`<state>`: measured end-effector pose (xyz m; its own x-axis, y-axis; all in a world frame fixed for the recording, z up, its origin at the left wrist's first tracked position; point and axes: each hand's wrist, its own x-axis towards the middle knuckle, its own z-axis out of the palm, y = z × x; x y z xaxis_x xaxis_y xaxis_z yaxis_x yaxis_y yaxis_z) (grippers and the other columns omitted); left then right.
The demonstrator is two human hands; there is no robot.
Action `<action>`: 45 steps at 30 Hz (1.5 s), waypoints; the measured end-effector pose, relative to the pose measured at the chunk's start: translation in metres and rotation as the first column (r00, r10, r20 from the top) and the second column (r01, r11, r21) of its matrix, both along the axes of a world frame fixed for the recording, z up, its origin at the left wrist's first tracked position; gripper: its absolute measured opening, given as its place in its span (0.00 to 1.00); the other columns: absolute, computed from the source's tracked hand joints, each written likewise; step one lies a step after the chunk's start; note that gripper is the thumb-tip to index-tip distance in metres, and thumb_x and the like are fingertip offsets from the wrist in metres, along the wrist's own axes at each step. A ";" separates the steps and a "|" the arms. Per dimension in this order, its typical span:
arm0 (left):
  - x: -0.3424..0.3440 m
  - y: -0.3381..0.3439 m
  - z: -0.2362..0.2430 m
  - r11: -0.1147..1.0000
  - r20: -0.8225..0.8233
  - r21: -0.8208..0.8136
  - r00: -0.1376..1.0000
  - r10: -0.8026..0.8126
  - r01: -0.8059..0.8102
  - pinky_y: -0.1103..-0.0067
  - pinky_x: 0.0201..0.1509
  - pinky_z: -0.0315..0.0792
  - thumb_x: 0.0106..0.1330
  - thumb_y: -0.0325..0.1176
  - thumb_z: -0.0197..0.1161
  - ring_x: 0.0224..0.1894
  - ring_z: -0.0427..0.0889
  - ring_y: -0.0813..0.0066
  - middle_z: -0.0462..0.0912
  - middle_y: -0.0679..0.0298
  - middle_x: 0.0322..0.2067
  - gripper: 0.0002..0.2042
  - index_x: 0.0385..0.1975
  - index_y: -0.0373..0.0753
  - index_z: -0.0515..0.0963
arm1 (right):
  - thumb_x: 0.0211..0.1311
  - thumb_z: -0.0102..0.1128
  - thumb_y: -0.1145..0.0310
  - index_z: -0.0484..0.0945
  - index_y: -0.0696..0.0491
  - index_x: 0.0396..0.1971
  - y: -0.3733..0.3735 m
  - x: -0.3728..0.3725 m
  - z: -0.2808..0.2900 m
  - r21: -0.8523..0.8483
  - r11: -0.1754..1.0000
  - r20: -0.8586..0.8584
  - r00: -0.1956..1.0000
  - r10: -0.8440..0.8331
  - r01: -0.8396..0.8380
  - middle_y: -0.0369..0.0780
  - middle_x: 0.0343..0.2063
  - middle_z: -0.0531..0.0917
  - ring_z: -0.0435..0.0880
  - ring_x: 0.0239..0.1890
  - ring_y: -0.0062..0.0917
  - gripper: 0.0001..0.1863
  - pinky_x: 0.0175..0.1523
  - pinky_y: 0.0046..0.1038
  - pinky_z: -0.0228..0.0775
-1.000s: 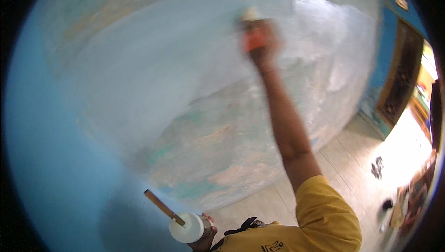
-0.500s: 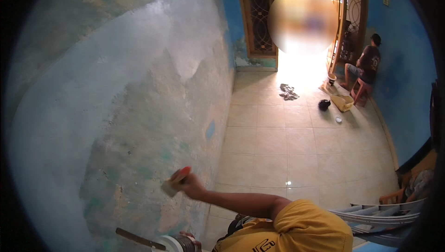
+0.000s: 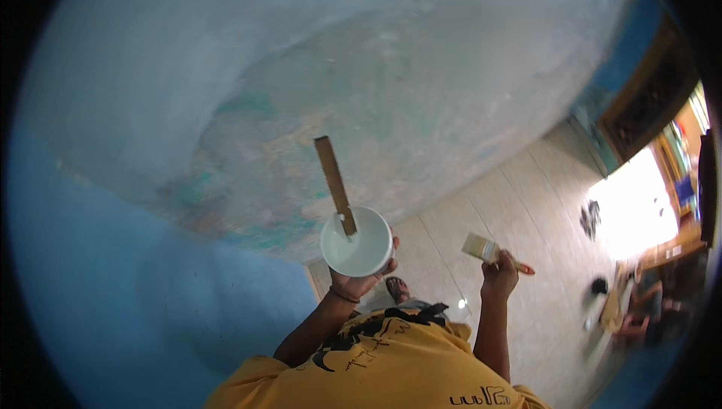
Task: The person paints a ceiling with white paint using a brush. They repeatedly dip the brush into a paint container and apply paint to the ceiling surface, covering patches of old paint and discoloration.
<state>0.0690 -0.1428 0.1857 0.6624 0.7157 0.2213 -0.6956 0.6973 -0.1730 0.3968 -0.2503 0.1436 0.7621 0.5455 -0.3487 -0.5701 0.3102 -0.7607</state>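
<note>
My left hand (image 3: 353, 279) is closed round a white tub (image 3: 368, 252) of pale liquid, held low in front of my body, with a flat wooden stick (image 3: 329, 172) standing in it and leaning against the far side. To the right of the tub, my right hand (image 3: 502, 273) grips a paintbrush (image 3: 481, 248) by its handle, which ends in red; its pale bristles point left, away from the wall's upper part. The wall (image 3: 421, 93) ahead is patchy grey and green, with a paler coated band across its upper left.
A blue wall (image 3: 98, 273) borders the left. Below are floor tiles (image 3: 444, 228) and my foot (image 3: 397, 286). At the right are a bright doorway (image 3: 639, 206) with a wooden window frame (image 3: 647, 89), small dark items (image 3: 590, 219) on the floor, and another person (image 3: 650, 304) seated low.
My right hand with the brush has come down from the wall to beside the tub at my body. The tub and stick have risen in view. The camera has turned as well.
</note>
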 end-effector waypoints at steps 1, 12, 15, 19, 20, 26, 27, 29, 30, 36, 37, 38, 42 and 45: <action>-0.014 -0.030 -0.003 1.000 -0.045 -0.005 0.999 0.026 -0.027 0.45 0.64 0.71 0.64 0.58 0.66 0.71 0.60 0.47 0.65 0.51 0.68 0.36 0.67 0.44 0.70 | 0.68 0.61 0.71 0.76 0.55 0.47 -0.019 -0.019 0.001 -0.015 0.999 -0.001 0.999 0.049 -0.049 0.38 0.40 0.81 0.83 0.41 0.28 0.11 0.37 0.28 0.76; 0.118 0.065 0.100 0.901 -0.117 -0.083 0.902 0.416 -0.427 0.50 0.62 0.76 0.67 0.59 0.62 0.69 0.65 0.48 0.66 0.50 0.67 0.37 0.70 0.42 0.65 | 0.61 0.66 0.77 0.76 0.53 0.45 0.296 0.062 0.229 0.112 0.687 0.316 0.681 0.660 -0.718 0.37 0.38 0.82 0.83 0.41 0.26 0.13 0.45 0.29 0.77; 0.140 0.093 0.112 0.837 -0.208 -0.067 0.828 0.520 -0.543 0.48 0.62 0.73 0.66 0.63 0.59 0.70 0.64 0.45 0.66 0.48 0.67 0.40 0.72 0.44 0.63 | 0.58 0.68 0.81 0.78 0.54 0.43 0.364 0.065 0.260 0.172 0.597 0.527 0.585 0.616 -0.784 0.38 0.39 0.82 0.83 0.41 0.26 0.14 0.45 0.28 0.77; 0.180 0.138 0.124 0.707 -0.300 -0.097 0.698 0.651 -0.701 0.47 0.59 0.72 0.65 0.67 0.56 0.69 0.64 0.43 0.67 0.46 0.67 0.41 0.72 0.45 0.63 | 0.53 0.75 0.79 0.83 0.52 0.36 0.444 0.053 0.337 0.178 0.586 0.981 0.096 -0.169 -0.790 0.42 0.41 0.85 0.85 0.43 0.29 0.11 0.41 0.27 0.78; 0.186 0.142 0.125 0.680 -0.320 -0.100 0.671 0.669 -0.726 0.47 0.58 0.72 0.65 0.67 0.57 0.69 0.65 0.43 0.67 0.46 0.67 0.41 0.72 0.45 0.63 | 0.50 0.76 0.78 0.84 0.51 0.36 0.459 0.049 0.367 0.290 0.580 0.892 -0.005 -0.453 -0.761 0.43 0.42 0.86 0.85 0.44 0.30 0.13 0.39 0.28 0.79; 0.226 0.163 0.103 0.647 -0.149 -0.176 0.669 0.728 -0.742 0.35 0.59 0.66 0.69 0.66 0.48 0.70 0.67 0.37 0.68 0.49 0.69 0.37 0.73 0.49 0.63 | 0.41 0.72 0.70 0.87 0.48 0.37 0.559 0.005 0.446 0.481 0.565 0.539 -0.283 -0.793 -0.670 0.41 0.44 0.85 0.83 0.44 0.32 0.17 0.42 0.31 0.79; 0.231 0.168 0.101 0.646 -0.129 -0.170 0.666 0.734 -0.745 0.35 0.58 0.68 0.69 0.66 0.48 0.69 0.68 0.36 0.68 0.48 0.69 0.38 0.73 0.48 0.63 | 0.41 0.71 0.69 0.86 0.48 0.36 0.575 -0.002 0.430 0.399 0.613 0.579 -0.331 -0.745 -0.682 0.41 0.45 0.85 0.83 0.43 0.33 0.16 0.44 0.32 0.79; 0.236 0.177 0.098 0.662 -0.127 -0.125 0.674 0.728 -0.739 0.35 0.59 0.69 0.70 0.65 0.47 0.68 0.69 0.36 0.70 0.48 0.68 0.37 0.73 0.47 0.63 | 0.41 0.71 0.69 0.85 0.48 0.37 0.605 -0.020 0.369 0.364 0.573 0.496 -0.367 -0.787 -0.734 0.40 0.45 0.84 0.82 0.44 0.32 0.17 0.47 0.34 0.78; 0.237 0.181 0.097 0.664 -0.132 -0.107 0.672 0.729 -0.740 0.35 0.60 0.69 0.70 0.65 0.47 0.68 0.69 0.36 0.70 0.48 0.67 0.37 0.72 0.46 0.63 | 0.43 0.71 0.68 0.84 0.47 0.38 0.608 -0.026 0.340 0.223 0.558 0.470 -0.413 -0.780 -0.800 0.40 0.46 0.84 0.82 0.45 0.33 0.17 0.49 0.35 0.78; 0.226 0.181 0.091 0.618 -0.286 -0.157 0.635 0.718 -0.770 0.45 0.58 0.72 0.67 0.61 0.60 0.67 0.64 0.41 0.65 0.45 0.66 0.38 0.69 0.42 0.66 | 0.45 0.70 0.76 0.84 0.51 0.39 0.606 -0.041 0.337 -0.159 0.477 0.550 -0.478 -0.684 -0.865 0.40 0.48 0.85 0.84 0.47 0.36 0.16 0.53 0.37 0.78; 0.225 0.180 0.091 0.614 -0.284 -0.190 0.642 0.713 -0.766 0.44 0.57 0.72 0.67 0.61 0.60 0.68 0.65 0.40 0.66 0.45 0.66 0.38 0.70 0.42 0.66 | 0.46 0.68 0.79 0.83 0.51 0.38 0.617 -0.044 0.373 -0.152 0.471 0.621 -0.454 -0.638 -0.869 0.41 0.45 0.86 0.85 0.48 0.37 0.15 0.55 0.38 0.77; 0.222 0.179 0.088 0.612 -0.273 -0.216 0.649 0.710 -0.761 0.44 0.57 0.73 0.67 0.61 0.60 0.68 0.65 0.40 0.66 0.45 0.66 0.38 0.70 0.42 0.66 | 0.48 0.68 0.80 0.82 0.51 0.36 0.628 -0.045 0.417 -0.063 0.457 0.636 -0.388 -0.667 -0.887 0.41 0.41 0.87 0.86 0.46 0.36 0.13 0.55 0.38 0.77; 0.212 0.175 0.062 0.606 -0.262 -0.252 0.656 0.708 -0.754 0.43 0.56 0.73 0.67 0.63 0.58 0.68 0.66 0.39 0.68 0.45 0.65 0.38 0.70 0.43 0.66 | 0.52 0.71 0.81 0.85 0.49 0.32 0.597 -0.045 0.556 0.489 0.503 0.496 -0.247 -0.832 -0.713 0.37 0.37 0.88 0.87 0.41 0.32 0.10 0.46 0.32 0.80; 0.207 0.173 0.055 0.618 -0.330 -0.189 0.642 0.692 -0.763 0.44 0.55 0.74 0.67 0.65 0.55 0.68 0.67 0.38 0.70 0.44 0.64 0.38 0.69 0.44 0.67 | 0.50 0.72 0.73 0.86 0.46 0.38 0.602 -0.061 0.541 0.431 0.600 0.418 -0.440 -0.795 -0.674 0.34 0.43 0.87 0.85 0.43 0.30 0.13 0.46 0.32 0.79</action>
<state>0.2764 0.0300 0.2403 -0.1050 0.9832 -0.1491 -0.9914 -0.1153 -0.0625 0.3362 0.3516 0.6845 -0.4965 -0.2463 0.8323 0.4929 0.7093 0.5039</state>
